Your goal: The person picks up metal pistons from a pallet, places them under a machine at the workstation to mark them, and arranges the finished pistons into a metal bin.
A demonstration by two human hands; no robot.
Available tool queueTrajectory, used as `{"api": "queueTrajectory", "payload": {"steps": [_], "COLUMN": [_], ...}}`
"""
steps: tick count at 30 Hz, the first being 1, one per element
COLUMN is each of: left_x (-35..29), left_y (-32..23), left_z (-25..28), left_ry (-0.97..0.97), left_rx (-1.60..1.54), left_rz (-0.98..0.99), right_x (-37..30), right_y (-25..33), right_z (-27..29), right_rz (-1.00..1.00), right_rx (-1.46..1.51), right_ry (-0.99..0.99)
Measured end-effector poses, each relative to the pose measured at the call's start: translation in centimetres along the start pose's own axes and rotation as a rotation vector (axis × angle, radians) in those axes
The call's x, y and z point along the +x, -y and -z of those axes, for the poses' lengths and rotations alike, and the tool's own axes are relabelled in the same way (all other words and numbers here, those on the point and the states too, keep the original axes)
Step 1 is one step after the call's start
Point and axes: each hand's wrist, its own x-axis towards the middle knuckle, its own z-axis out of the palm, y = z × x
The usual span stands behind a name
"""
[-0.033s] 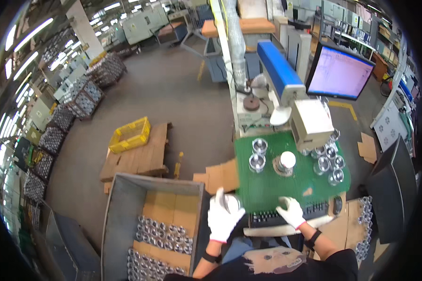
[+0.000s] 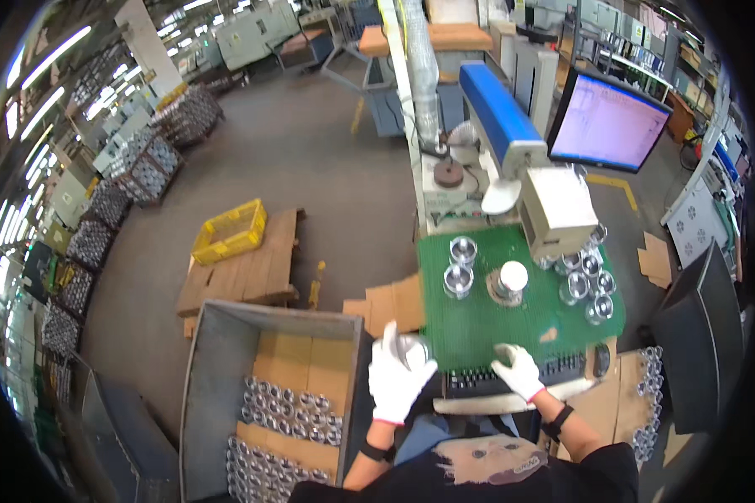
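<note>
Currently my left hand (image 2: 400,375) is gripping one metal cup (image 2: 414,352) by the bench's (image 2: 478,339) near-left corner; my right hand (image 2: 518,371) is hovering near the keyboard (image 2: 562,367), fingers loosely parted, nothing visible inside. Two cups (image 2: 458,282) are standing left, a cluster (image 2: 591,268) right, rows (image 2: 283,412) lining the bin (image 2: 214,369); which are finished isn't showing.

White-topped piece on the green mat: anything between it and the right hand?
Nothing visible: only green mat lies between the right hand and the white-topped piece. The two metal cups stand left of that line; the boxy machine head is farther back, to the right.
</note>
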Motion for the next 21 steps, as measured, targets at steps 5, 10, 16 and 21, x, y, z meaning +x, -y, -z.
{"api": "queueTrajectory", "payload": {"steps": [5, 10, 16, 21], "left_x": [0.9, 0.0, -5.1, -6.7], "left_y": [-1.1, 3.6, 6.1, 7.6], "left_z": [0.0, -4.7, -7.9, -7.7], "left_ry": [0.023, 0.29, 0.553, 0.528], "left_rx": [-0.062, -0.946, -1.151, -0.715], "left_rz": [-0.032, 0.19, 0.557, 0.415], "right_x": [0.7, 0.4, -1.1, 2.0], "right_y": [3.6, 9.3, 9.9, 4.8], "right_z": [0.1, 1.5, -0.6, -3.4], "right_rz": [-0.277, -0.256, -0.606, -0.09], "right_rx": [0.606, 1.054, 1.477, 0.38], "right_ry": [0.228, 0.545, 0.725, 0.629]}}
